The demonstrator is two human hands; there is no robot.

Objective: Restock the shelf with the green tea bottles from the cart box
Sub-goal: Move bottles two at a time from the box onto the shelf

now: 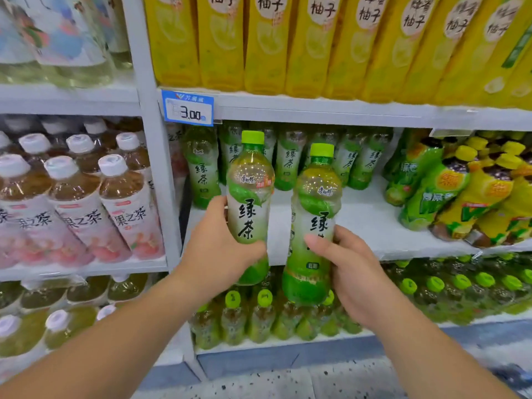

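I hold two green tea bottles upright in front of the middle shelf. My left hand [218,254] grips the left bottle [250,194] around its lower half. My right hand [349,272] grips the right bottle [315,226] low on its body. Both have lime green caps and green-and-white labels. Several more green tea bottles [288,159] stand at the back of the white shelf [371,223], whose front part is bare. The cart and its box are out of view.
Yellow citrus drink bottles [316,41] fill the shelf above, by a blue price tag [188,108]. Leaning green-and-yellow bottles [460,191] crowd the shelf's right end. Peach tea bottles [77,203] stand in the left bay. Green-capped bottles [259,315] fill the shelf below.
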